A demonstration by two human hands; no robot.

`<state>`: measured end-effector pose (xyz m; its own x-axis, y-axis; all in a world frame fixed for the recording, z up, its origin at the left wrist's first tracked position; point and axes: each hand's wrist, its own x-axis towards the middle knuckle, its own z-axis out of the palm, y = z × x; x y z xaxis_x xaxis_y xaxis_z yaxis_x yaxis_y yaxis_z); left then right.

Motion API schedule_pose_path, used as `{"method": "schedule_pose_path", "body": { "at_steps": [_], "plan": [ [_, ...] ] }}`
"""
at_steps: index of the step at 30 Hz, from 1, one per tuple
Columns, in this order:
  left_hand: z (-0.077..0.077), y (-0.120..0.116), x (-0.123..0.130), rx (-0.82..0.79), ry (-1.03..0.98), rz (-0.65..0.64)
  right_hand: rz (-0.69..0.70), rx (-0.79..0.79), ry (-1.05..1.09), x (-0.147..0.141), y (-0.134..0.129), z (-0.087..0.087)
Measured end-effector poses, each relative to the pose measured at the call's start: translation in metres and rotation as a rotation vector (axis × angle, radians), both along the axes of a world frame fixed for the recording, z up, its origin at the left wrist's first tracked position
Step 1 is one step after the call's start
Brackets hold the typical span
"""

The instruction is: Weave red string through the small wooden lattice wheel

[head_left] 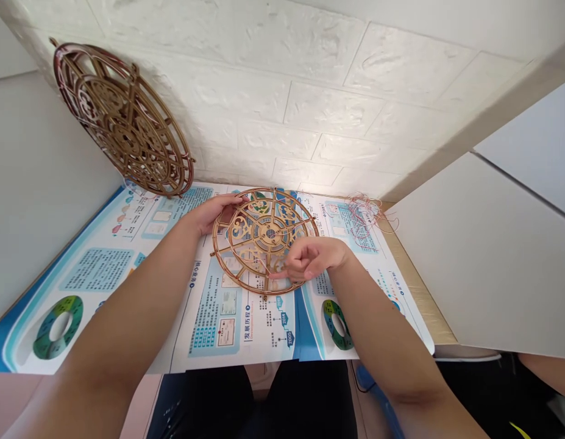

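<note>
A round, gold-brown openwork frame (272, 245) with spokes, scroll patterns and a central hub lies on the printed sheets. My left hand (217, 213) grips its upper left rim, thumb and fingers closed on the edge. Over the frame's lower right is my right hand (312, 259), most fingers curled in and the index finger stretched left to the lower part. Thin pale wire (234, 249) runs along the inner ring and ends near that fingertip. Whether the curled fingers also hold wire is hidden.
Several similar round frames (127, 131) lean against the white brick-patterned wall (328, 116) at back left. A tangle of thin red and white wire (365, 213) lies at back right. White panels (492, 244) bound the table on both sides. Printed sheets (167, 341) cover the tabletop.
</note>
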<state>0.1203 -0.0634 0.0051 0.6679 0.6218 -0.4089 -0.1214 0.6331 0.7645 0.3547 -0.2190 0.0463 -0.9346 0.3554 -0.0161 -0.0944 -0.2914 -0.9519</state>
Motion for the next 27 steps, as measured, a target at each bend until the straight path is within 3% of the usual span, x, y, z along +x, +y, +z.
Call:
{"method": "schedule_pose_path", "body": {
  "at_steps": [6, 12, 27],
  "plan": [
    [0.002, -0.002, 0.001, 0.017, -0.027, 0.003, 0.078, -0.029, -0.044, -0.01, 0.002, -0.004],
    [-0.002, 0.001, -0.001, 0.046, -0.021, -0.02, 0.049, -0.044, 0.024, -0.008, 0.002, -0.012],
    [0.001, 0.0, 0.0, 0.042, -0.005, -0.022, -0.042, -0.054, 0.122, 0.003, -0.001, -0.012]
  ]
}}
